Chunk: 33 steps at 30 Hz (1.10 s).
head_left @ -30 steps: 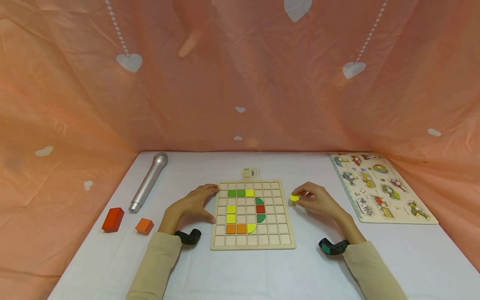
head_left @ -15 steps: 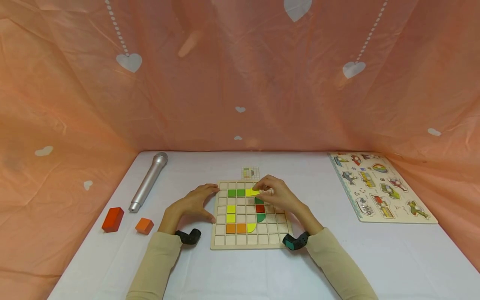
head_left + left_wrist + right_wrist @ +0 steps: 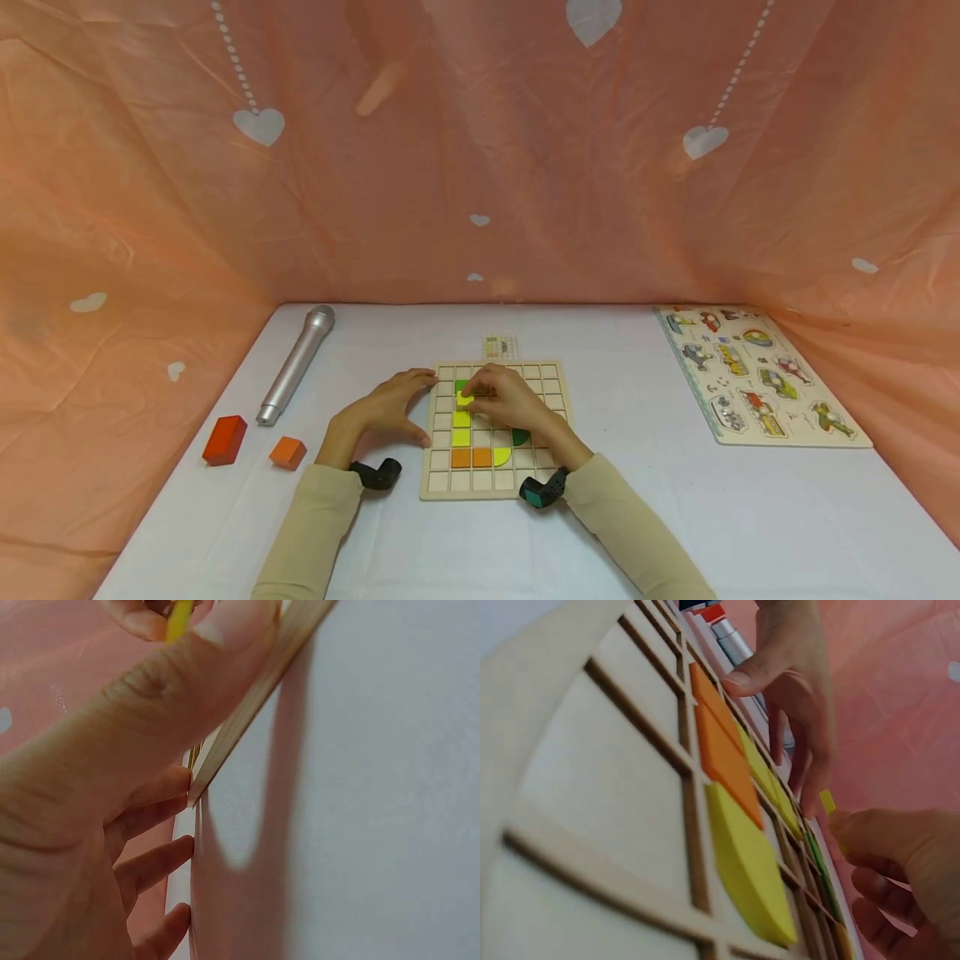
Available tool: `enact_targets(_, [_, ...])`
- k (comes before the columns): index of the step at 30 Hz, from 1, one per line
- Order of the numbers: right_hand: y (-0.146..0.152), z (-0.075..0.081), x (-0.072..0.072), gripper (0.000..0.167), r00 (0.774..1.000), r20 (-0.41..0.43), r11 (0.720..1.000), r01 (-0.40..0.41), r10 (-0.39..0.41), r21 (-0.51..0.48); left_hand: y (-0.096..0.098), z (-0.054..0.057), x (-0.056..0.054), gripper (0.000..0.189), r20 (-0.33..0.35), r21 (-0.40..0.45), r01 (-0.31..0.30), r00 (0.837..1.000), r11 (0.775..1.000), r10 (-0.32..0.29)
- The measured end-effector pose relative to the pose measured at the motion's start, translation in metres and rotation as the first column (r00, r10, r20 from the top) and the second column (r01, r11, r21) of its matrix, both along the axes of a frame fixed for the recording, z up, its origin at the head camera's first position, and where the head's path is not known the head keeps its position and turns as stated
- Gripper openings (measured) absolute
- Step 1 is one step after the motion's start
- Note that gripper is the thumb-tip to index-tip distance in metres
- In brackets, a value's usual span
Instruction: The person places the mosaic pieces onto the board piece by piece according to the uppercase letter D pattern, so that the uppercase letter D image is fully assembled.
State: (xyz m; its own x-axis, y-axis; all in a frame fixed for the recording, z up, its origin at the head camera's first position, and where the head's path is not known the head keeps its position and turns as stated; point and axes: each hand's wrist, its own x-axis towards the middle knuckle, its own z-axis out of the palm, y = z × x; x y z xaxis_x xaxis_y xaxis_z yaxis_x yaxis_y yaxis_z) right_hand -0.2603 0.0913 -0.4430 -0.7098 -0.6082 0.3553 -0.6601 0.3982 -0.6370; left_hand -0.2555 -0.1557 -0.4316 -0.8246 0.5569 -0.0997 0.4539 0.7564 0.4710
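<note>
In the head view, a wooden grid board [image 3: 438, 481] lies mid-table. My left hand [image 3: 382, 414] rests at its left edge, thumb against the wooden side and fingers spread toward the far corner. Thumb and fingers of my right hand [image 3: 510, 404] pinch a small yellow tile [image 3: 464, 399] over the left part of the grid, just above the cell between a green tile [image 3: 461, 387] and a yellow one. The right wrist view shows this tile [image 3: 827, 801] raised over the board. Orange tiles [image 3: 724, 757] and a rounded yellow tile [image 3: 750, 862] sit in cells. My right hand hides some tiles.
A small pattern card [image 3: 500, 347] lies behind the board. To the left are a silver microphone [image 3: 296, 367], a red block [image 3: 224, 440] and an orange block [image 3: 288, 452]. A picture puzzle board [image 3: 761, 379] lies at the right. Pink curtain [image 3: 480, 150] hangs behind.
My right hand has carried the yellow tile from right of the board leftward across its top rows to the left side of the grid. My left hand has stayed in place.
</note>
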Motion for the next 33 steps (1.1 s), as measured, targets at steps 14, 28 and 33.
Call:
enact_targets(14, [-0.0066, -0.0075, -0.0048, 0.009, 0.994, -0.112, 0.997, 0.015, -0.006, 0.082, -0.0007, -0.0002, -0.0001, 0.102, -0.009, 0.004, 0.011, 1.000, 1.000, -0.010])
enact_targets(28, [-0.0079, -0.0075, -0.0057, 0.007, 0.986, -0.169, 0.996, 0.025, -0.010, 0.090, -0.0009, 0.0002, 0.0011, 0.100, -0.012, 0.012, 0.011, 1.000, 1.000, -0.010])
enact_targets(33, [-0.0008, -0.0032, -0.0055, 0.013, 0.990, -0.140, 0.995, 0.019, -0.005, 0.101, -0.0003, 0.0005, 0.0009, 0.100, -0.011, 0.003, 0.007, 1.000, 1.000, -0.007])
